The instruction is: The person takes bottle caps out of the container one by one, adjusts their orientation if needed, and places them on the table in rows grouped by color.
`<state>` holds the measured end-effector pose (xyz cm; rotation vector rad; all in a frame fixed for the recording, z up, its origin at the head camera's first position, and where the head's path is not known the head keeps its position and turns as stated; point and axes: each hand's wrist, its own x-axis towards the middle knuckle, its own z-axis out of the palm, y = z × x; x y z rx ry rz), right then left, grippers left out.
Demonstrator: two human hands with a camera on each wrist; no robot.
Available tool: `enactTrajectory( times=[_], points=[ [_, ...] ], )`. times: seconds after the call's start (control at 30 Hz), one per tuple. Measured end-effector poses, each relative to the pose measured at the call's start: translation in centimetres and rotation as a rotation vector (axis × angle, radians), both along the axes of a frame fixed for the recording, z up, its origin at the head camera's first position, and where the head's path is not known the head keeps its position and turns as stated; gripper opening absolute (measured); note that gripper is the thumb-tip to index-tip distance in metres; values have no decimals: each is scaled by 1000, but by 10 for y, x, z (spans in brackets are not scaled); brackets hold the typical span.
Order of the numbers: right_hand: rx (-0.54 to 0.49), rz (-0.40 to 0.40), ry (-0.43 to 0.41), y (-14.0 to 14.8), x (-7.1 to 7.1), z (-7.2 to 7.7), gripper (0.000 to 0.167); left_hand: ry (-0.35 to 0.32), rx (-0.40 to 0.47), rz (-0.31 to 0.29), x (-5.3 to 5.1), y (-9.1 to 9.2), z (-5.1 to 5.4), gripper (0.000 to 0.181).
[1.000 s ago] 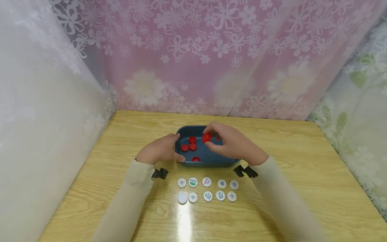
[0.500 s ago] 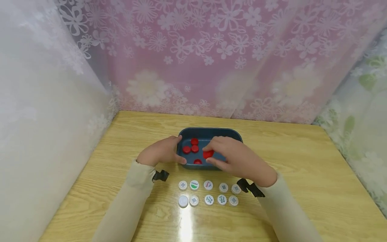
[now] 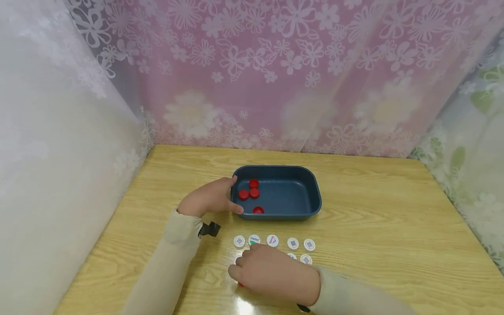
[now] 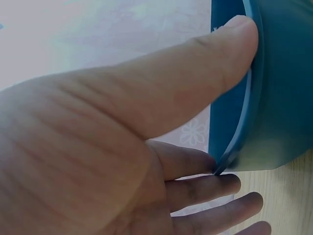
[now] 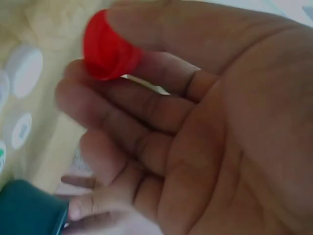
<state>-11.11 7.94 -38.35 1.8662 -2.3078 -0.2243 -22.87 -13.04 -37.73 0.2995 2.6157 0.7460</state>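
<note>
My right hand [image 3: 275, 272] pinches a red bottle cap [image 5: 105, 49] between thumb and fingers, its hollow side showing in the right wrist view. In the head view that hand is over the near row of white caps, and only a sliver of the red cap shows below it. My left hand [image 3: 210, 197] rests against the left end of a dark blue tray [image 3: 317, 183]; its thumb [image 4: 234, 44] touches the rim and the other fingers stretch out nearly straight. Several red caps [image 3: 254, 193] lie in the tray's left part.
Several white caps [image 3: 292, 243] with printed tops stand on the wooden table [image 3: 374, 218] in front of the tray, some hidden under the right hand. A pink flowered curtain [image 3: 252, 96] closes off the back; pale curtains [image 3: 71, 131] hang at both sides.
The right hand has lifted the red cap out of the tray and carried it toward the person, over the white caps. The left hand has stayed at the tray's left end.
</note>
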Motion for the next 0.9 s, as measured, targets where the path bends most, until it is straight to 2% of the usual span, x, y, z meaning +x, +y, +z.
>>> enactTrajectory(
  times=[0.1, 0.3, 0.5, 0.67, 0.9],
  points=[
    [30, -10, 60, -4, 11, -12, 13, -1, 6, -3, 0, 0, -1, 107],
    [17, -21, 52, -11, 17, -24, 19, 11, -9, -6, -2, -1, 0, 107],
    [38, -59, 28, -14, 19, -29, 15, 8, -14, -8, -2, 1, -1, 106],
    [16, -85, 44, -15, 21, -33, 18, 14, -18, -24, -1, 1, -1, 106],
    [40, -129, 16, -17, 20, -29, 13, 3, -20, -27, -1, 1, 3, 106]
  ],
)
